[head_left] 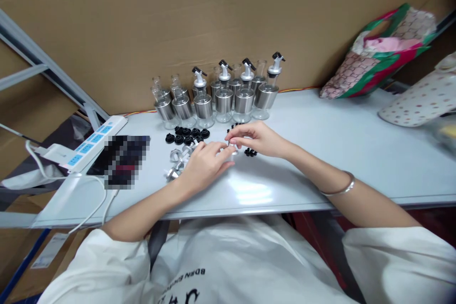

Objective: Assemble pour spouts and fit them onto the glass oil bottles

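A silver bangle (342, 190) circles the right wrist, nearer the body than the pourer spout (231, 146). The left hand (204, 164) and right hand (258, 138) meet at that pourer spout on the white table (320, 152), fingertips of both pinched closed on it. Left of the pourer spout lie loose metal spouts (176, 164); just right, small black caps (250, 152). Beyond it sit black rubber seals (187, 135), then steel-sleeved glass oil bottles (217, 99).
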{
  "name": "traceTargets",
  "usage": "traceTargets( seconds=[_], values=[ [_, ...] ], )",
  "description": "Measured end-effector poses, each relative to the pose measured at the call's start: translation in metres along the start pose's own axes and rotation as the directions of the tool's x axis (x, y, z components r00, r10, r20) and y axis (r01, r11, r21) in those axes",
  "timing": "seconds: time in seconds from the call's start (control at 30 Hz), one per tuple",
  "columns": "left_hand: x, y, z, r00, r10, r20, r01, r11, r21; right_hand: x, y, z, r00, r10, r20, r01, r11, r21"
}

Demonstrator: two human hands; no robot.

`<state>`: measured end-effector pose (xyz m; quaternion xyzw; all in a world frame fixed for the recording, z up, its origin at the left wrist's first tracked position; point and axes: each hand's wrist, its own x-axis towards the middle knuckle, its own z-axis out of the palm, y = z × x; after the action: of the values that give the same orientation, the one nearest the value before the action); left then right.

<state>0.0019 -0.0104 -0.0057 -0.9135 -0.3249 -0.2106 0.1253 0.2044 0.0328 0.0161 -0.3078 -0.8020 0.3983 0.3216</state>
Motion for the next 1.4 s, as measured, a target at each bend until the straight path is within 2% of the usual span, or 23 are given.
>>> traceTargets(
  seconds=[0.13,0.27,0.33,0.47,0.67,0.87,1.03,1.1,1.2,1.3,1.4],
  values=[
    [0.000,0.005,0.005,0.999,0.026,0.036,-0.025,1.000,-0.014,-0.001,-0.002,0.001,1.000,0.022,-0.007,-0.022,1.000,0.000],
    [-0.001,0.014,0.012,0.988,0.043,0.148,-0.035,0.998,-0.054,-0.001,-0.002,-0.011,0.999,-0.019,-0.036,0.010,0.970,-0.241],
    [-0.002,0.017,0.014,0.975,0.058,0.216,-0.042,0.996,-0.077,-0.002,-0.001,-0.019,0.999,-0.045,0.024,0.051,0.909,-0.414],
    [-0.002,0.014,0.015,0.961,0.078,0.265,-0.046,0.991,-0.124,-0.005,0.004,-0.025,0.979,0.043,0.197,0.083,0.804,-0.589],
    [-0.002,0.001,0.016,0.973,-0.015,0.231,0.061,0.980,-0.191,-0.008,0.011,-0.019,0.960,0.128,0.248,0.101,0.667,-0.738],
    [-0.001,0.001,0.015,0.974,-0.025,0.224,0.069,0.979,-0.194,-0.009,0.016,-0.019,0.962,0.160,0.222,0.067,0.649,-0.758],
    [-0.002,0.001,0.012,0.984,-0.028,0.174,0.060,0.981,-0.185,-0.007,0.010,-0.018,0.963,0.144,0.229,0.069,0.686,-0.724],
    [-0.002,0.001,0.012,0.988,-0.028,0.153,0.059,0.978,-0.201,-0.006,0.005,-0.018,0.974,0.105,0.198,0.060,0.730,-0.681],
    [-0.003,0.001,0.012,0.992,-0.043,0.121,0.071,0.970,-0.234,-0.006,-0.003,-0.017,0.997,-0.004,0.083,0.049,0.839,-0.543],
    [-0.003,0.001,0.012,0.996,-0.064,0.058,0.077,0.961,-0.266,-0.008,-0.008,-0.015,0.995,-0.102,-0.020,0.087,0.918,-0.388],
    [-0.004,0.001,0.012,0.996,-0.084,0.000,0.080,0.953,-0.294,-0.009,-0.010,-0.013,0.987,-0.136,-0.084,0.108,0.956,-0.271]
  ],
)
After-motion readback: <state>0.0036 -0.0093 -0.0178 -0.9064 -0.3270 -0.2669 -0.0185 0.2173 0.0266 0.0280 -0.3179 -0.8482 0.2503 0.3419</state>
